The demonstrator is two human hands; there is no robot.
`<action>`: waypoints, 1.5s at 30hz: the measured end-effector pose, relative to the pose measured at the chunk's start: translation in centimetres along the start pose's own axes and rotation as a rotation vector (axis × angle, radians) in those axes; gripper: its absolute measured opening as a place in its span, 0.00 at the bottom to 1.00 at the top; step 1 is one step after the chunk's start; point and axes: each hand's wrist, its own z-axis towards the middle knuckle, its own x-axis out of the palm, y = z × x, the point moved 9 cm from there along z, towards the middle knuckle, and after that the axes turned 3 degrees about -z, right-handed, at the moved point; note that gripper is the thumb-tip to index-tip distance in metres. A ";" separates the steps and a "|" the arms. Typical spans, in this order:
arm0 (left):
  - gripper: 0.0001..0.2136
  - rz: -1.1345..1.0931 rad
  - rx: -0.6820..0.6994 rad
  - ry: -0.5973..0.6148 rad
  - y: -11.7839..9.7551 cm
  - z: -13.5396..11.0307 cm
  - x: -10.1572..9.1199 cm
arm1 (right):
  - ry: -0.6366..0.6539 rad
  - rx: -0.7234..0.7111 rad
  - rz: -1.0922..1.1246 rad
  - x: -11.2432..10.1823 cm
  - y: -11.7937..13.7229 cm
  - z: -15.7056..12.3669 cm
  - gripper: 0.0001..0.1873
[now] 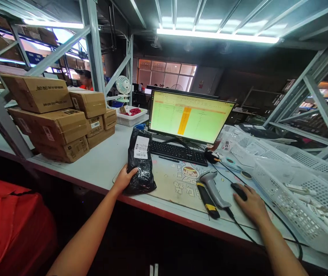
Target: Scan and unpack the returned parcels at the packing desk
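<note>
My left hand (126,178) grips the lower left side of a black plastic parcel (144,172), thumb on top and fingers hidden behind it. A white barcode label (141,147) is stuck on the parcel's upper part. At the right, my right hand (251,203) rests over a black computer mouse (239,191), its fingers curved round it. Between the hands lie a grey barcode scanner (214,188) and a black and yellow box cutter (208,200). Behind them are a black keyboard (178,152) and a lit monitor (191,115) showing a spreadsheet with an orange column.
Cardboard boxes (48,126) are stacked on the left of the table. White perforated baskets (299,199) fill the right side. A small fan (123,85) and a white basket with red items (132,119) stand behind. Metal posts (93,50) frame the table; a red bag (14,226) is lower left.
</note>
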 end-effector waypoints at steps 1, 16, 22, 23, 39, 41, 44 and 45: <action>0.32 0.000 -0.003 -0.008 0.0 0.0 -0.1 | -0.030 0.014 0.006 0.1 -0.5 0.0 0.36; 0.34 -0.051 -0.021 -0.013 1.0 0.1 -0.3 | -0.099 0.052 0.065 0.7 0.3 0.2 0.40; 0.35 -0.021 -0.041 -0.008 2.1 0.5 -0.8 | 0.011 0.040 -0.001 2.1 0.9 0.3 0.42; 0.35 -0.015 -0.042 -0.010 2.1 0.5 -0.9 | 0.020 0.031 0.015 2.0 1.1 0.3 0.41; 0.35 -0.116 -0.089 -0.029 2.7 0.0 -1.2 | 0.079 0.132 -0.074 0.7 1.5 -0.9 0.35; 0.35 -0.109 -0.081 -0.029 2.7 0.1 -1.3 | 0.069 0.119 -0.074 0.9 1.4 -0.8 0.33; 0.34 -0.091 -0.065 -0.029 2.6 0.1 -1.3 | 0.045 0.089 -0.069 1.0 1.4 -0.7 0.32; 0.34 -0.084 -0.063 -0.027 2.5 0.1 -1.3 | 0.042 0.084 -0.064 1.1 1.3 -0.6 0.31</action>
